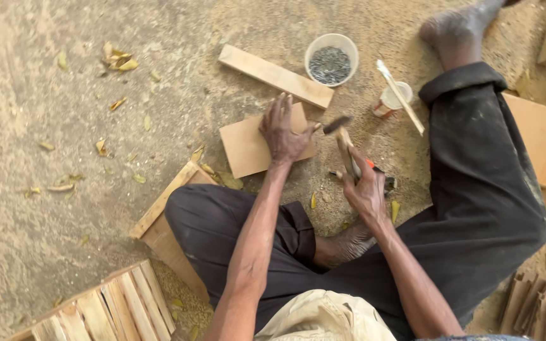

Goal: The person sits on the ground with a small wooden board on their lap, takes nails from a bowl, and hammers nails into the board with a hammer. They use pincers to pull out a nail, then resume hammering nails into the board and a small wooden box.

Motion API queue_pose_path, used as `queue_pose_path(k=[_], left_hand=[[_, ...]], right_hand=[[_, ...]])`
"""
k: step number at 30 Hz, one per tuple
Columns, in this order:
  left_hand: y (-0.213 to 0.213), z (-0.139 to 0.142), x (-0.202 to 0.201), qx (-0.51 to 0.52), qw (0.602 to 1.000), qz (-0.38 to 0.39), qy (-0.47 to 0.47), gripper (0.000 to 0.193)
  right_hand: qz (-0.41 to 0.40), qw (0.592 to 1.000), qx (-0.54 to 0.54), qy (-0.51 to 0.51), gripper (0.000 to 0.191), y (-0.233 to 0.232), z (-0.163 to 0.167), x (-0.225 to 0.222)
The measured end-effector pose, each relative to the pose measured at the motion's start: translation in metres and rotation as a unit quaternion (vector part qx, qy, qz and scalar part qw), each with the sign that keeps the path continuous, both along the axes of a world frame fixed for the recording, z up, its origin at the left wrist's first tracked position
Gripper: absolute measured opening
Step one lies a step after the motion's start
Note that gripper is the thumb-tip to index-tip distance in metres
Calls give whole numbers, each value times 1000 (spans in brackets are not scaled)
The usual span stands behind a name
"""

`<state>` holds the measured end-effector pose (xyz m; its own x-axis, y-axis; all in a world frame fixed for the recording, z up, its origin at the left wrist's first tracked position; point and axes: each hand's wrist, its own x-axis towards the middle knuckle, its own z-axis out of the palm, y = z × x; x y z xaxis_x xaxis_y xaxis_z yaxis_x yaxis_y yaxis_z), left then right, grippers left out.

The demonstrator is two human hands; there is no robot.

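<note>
Gripping: hammer (342, 142) clasped in right hand (366, 192) | left hand (284, 132) spread flat, pressed on plywood square (248, 148) | risk: fingers could be struck if swing drifts.

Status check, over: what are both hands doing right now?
Left hand pressing flat wooden board. Right hand gripping hammer, head beside the board. Nail tub and cup behind, apart.

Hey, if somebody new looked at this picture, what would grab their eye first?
Probably the hammer gripped in the right hand at centre, head pointing toward the left hand, which presses down on a small square wooden board on the sandy ground. Just beyond sits a white tub of nails beside a wooden plank.
</note>
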<state>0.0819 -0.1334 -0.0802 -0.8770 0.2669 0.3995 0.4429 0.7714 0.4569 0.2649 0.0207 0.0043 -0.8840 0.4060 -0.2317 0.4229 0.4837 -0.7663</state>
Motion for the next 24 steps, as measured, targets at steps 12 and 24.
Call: queue_pose_path(k=[12, 24], left_hand=[[145, 45, -87, -81, 978, -174, -84, 28], [176, 20, -108, -70, 977, -196, -53, 19]], right_hand=[[-90, 969, -185, -138, 85, 28, 27, 6], [-32, 985, -164, -53, 82, 50, 3, 5]])
